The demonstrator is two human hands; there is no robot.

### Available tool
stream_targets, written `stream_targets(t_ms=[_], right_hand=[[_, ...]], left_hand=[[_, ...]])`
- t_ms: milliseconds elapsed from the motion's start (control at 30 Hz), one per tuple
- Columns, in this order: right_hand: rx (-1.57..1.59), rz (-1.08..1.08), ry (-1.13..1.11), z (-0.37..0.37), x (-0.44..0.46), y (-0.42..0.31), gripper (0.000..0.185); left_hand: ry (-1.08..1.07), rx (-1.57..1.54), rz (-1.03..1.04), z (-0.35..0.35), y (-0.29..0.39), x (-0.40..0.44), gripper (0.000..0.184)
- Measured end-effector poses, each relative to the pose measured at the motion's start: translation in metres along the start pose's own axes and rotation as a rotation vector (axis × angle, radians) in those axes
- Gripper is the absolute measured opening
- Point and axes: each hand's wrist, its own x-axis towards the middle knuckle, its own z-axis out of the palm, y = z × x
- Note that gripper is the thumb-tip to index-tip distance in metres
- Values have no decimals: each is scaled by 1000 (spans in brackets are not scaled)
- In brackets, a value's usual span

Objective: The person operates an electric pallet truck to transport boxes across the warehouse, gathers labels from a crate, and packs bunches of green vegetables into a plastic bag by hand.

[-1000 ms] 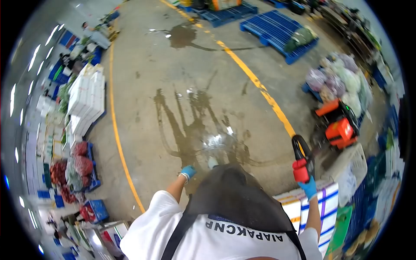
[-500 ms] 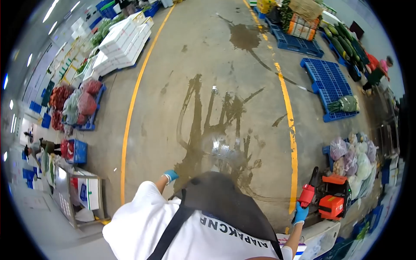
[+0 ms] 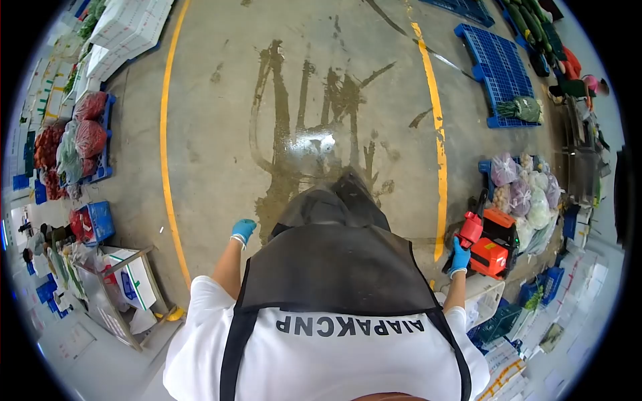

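Note:
My left hand, in a blue glove, hangs in the air beside my black apron. Nothing shows in it, and its fingers look loosely extended. On the other side, my right hand, also in a blue glove, is closed around the red handle head of an electric pallet jack. The jack's orange body with black parts stands just right of that hand. Part of the grip is hidden behind my fingers.
Wet streaks mark the concrete floor between two yellow lines. On the right are bagged vegetables and a blue pallet bearing a green bundle. To the left stand red net bags, a blue crate and a metal-framed cart.
The view has shifted forward and tilted down, so floor markings and pallets sit lower or nearer my body. My left hand has swung outward from the apron; my right still grips the handle.

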Motion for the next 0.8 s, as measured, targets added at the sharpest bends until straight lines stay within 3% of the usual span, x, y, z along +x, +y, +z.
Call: stream_targets(t_ms=[67,167,233,300,367,433,467,500,600,633,700,733,767,800], right_hand=[[-21,-10,19,26,1,-17,23],[40,4,40,65,8,-38,23],[61,42,3,89,18,-59,24],[75,114,11,124,25,-91,23],[42,58,46,161,36,-118,27],[13,127,34,193,54,-139,28],[60,133,42,211,57,-162,25],[57,150,85,258,64,-201,22],[67,197,105,322,77,-262,24],[65,266,99,341,71,-276,26],[48,-58,193,400,70,-278,32],[-82,33,117,425,56,-323,38],[-44,36,195,456,63,-299,44],[8,191,188,482,48,-340,49]], left_hand=[[-64,179,150,1,28,1,25],[-185,285,175,5,49,53,27],[-230,-202,-24,0,100,86,28],[-39,-27,123,-1,127,158,31],[-91,-31,45,-31,227,192,35],[-122,24,200,-60,304,237,38],[-124,13,200,-63,311,263,37],[-113,29,217,-107,372,334,35],[-81,-96,165,-196,508,345,31],[-65,-126,138,-229,528,351,29],[-12,-245,54,-288,557,363,23],[-6,-241,-14,-318,559,372,24],[-1,-237,-82,-349,560,381,26],[2,-213,-124,-371,567,396,25]])
